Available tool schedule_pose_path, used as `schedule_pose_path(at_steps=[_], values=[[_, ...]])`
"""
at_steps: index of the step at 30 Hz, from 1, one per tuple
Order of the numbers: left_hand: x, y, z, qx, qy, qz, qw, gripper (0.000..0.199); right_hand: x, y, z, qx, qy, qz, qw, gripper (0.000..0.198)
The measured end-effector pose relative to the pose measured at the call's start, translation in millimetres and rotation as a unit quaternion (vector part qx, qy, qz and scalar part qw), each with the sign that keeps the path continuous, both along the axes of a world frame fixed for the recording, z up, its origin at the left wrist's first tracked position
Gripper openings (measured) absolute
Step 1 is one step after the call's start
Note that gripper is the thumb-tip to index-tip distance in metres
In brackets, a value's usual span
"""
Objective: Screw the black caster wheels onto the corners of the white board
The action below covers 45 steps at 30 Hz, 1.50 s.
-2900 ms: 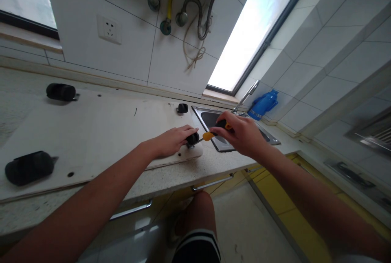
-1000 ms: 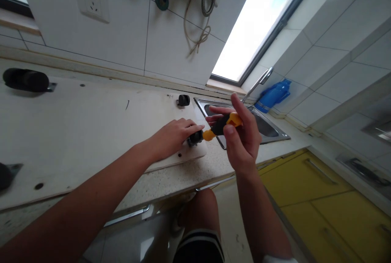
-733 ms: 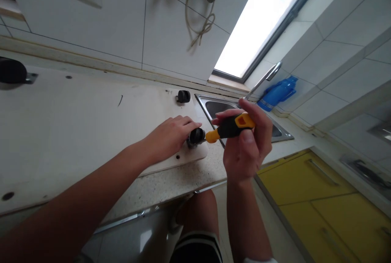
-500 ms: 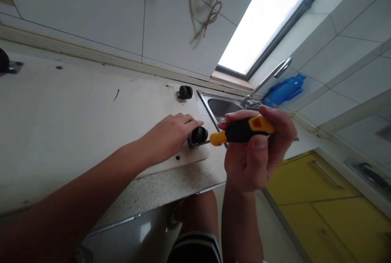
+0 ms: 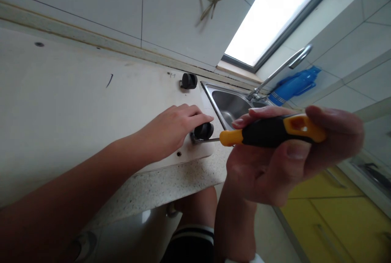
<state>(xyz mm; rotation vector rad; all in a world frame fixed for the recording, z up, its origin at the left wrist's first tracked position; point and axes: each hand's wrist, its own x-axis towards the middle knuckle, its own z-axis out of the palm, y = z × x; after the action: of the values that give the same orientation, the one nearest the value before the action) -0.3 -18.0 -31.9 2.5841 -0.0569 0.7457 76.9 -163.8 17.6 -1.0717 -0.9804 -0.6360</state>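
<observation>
A black caster wheel [image 5: 204,131] stands up from the near right corner of a white board [image 5: 91,108]. My left hand [image 5: 175,128] is closed round its left side, with fingers over the top and the palm side low against the board. In my right hand [image 5: 275,169] is a yellow-and-black screwdriver [image 5: 265,131], gripped by its handle and lying nearly level. Its thin shaft runs left to the caster's metal base; the tip is hidden there. Farther back on the same board sits a second black caster wheel [image 5: 190,80].
The board lies on a speckled countertop [image 5: 180,177] along a tiled wall. A steel sink [image 5: 227,106] with a tap [image 5: 279,71] adjoins its right end, and a blue thermos [image 5: 295,85] stands behind. Yellow cabinets [image 5: 336,218] are at the right. A dark hole [image 5: 179,154] shows near the board's corner.
The view has tilted down and come closer. My right hand and the screwdriver look larger and farther right, with the shaft still at the caster's base. My left hand has stayed on the caster.
</observation>
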Motion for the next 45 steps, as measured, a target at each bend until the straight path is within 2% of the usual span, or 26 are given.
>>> schedule_pose_path(at_steps=[4,9,15,22,25,28,30,33,41,43,45], values=[[-0.2,-0.8,0.5,-0.007,-0.001,-0.005,1.000,0.066,-3.9,-2.4,-2.2,-0.051,-0.001,-0.088,0.995,0.033],[-0.2,-1.5,0.9,-0.012,0.003,-0.002,1.000,0.064,-10.1,-7.0,-2.4,-0.046,0.003,-0.033,0.998,0.036],[-0.3,-2.6,2.5,-0.022,0.008,-0.004,1.000,0.063,-20.1,-11.0,-1.0,-0.037,0.010,-0.033,0.999,0.035],[-0.2,-1.3,-0.8,-0.006,-0.001,-0.069,0.998,0.070,-20.0,-18.9,1.9,-0.070,-0.010,-0.094,0.993,0.035],[-0.8,0.1,-1.9,0.014,0.002,-0.067,0.998,0.070,-21.8,-21.5,0.8,-0.094,-0.019,-0.114,0.989,0.044],[-1.3,1.2,-3.2,0.026,0.003,-0.052,0.998,0.072,-27.0,-22.9,-0.5,-0.135,-0.020,-0.103,0.985,0.044],[-1.3,1.7,-4.5,0.035,0.006,-0.042,0.998,0.077,-29.5,-23.0,-0.7,-0.123,0.007,-0.113,0.986,0.039],[-0.7,1.8,-6.0,0.051,0.000,-0.028,0.998,0.079,-29.0,-22.4,0.4,-0.071,0.039,-0.156,0.984,0.036],[-0.4,-1.7,0.3,0.038,-0.012,-0.035,0.999,0.061,-16.5,-22.0,1.6,-0.055,0.011,-0.206,0.977,0.028],[-0.5,-2.2,2.6,0.028,-0.008,-0.037,0.999,0.055,-12.8,-22.1,-2.5,-0.060,-0.008,-0.183,0.981,0.029],[-1.1,-3.0,3.8,0.016,-0.001,-0.031,0.999,0.047,-10.0,-22.6,-8.2,-0.095,-0.019,-0.121,0.988,0.036]])
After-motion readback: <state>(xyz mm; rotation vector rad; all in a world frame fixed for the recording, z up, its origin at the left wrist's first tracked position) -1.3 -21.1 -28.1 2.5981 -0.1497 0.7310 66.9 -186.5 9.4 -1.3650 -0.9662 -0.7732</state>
